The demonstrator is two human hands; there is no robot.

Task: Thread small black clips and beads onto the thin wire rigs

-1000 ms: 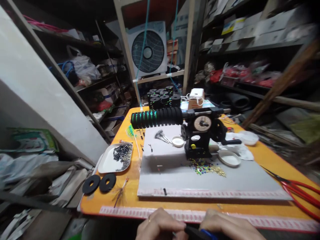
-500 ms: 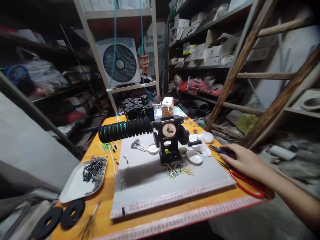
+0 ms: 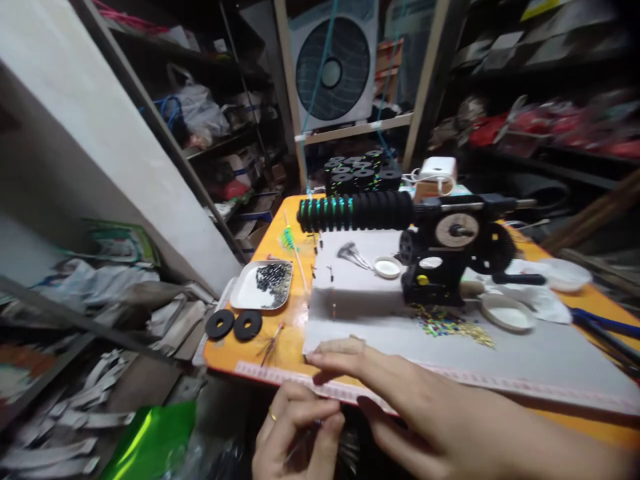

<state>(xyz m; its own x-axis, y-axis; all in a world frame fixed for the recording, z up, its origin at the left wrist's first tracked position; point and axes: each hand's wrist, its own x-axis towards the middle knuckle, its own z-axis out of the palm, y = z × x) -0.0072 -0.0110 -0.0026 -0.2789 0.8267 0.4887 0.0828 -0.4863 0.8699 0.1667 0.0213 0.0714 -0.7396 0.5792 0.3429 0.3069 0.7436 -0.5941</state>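
Note:
My left hand [image 3: 295, 437] is low in front of the orange table [image 3: 280, 353], below its front edge. A ring shows on one finger, and the fingertips are pinched on something thin that I cannot make out. My right hand [image 3: 400, 400] reaches leftward over the table's front edge with its fingers stretched out, their tips by the near left corner of the grey mat [image 3: 525, 353]. It holds nothing. A black hand-crank winding machine [image 3: 447, 263] stands on the mat, and its shaft carries a row of black foam spools [image 3: 355, 212] wound with green line.
A white tray of small black pieces [image 3: 265, 285] and two black discs [image 3: 234, 325] lie on the table's left part. Coloured beads [image 3: 450, 327], two white lids [image 3: 387, 267] and blue-handled pliers [image 3: 600, 323] lie around the machine. More spools [image 3: 360, 175] and a fan [image 3: 333, 70] stand behind. Cluttered shelves stand on both sides.
My view swung back left and down. My right hand left the tools at the table's right edge and now reaches across the front edge. My left hand has come back into view, pinched.

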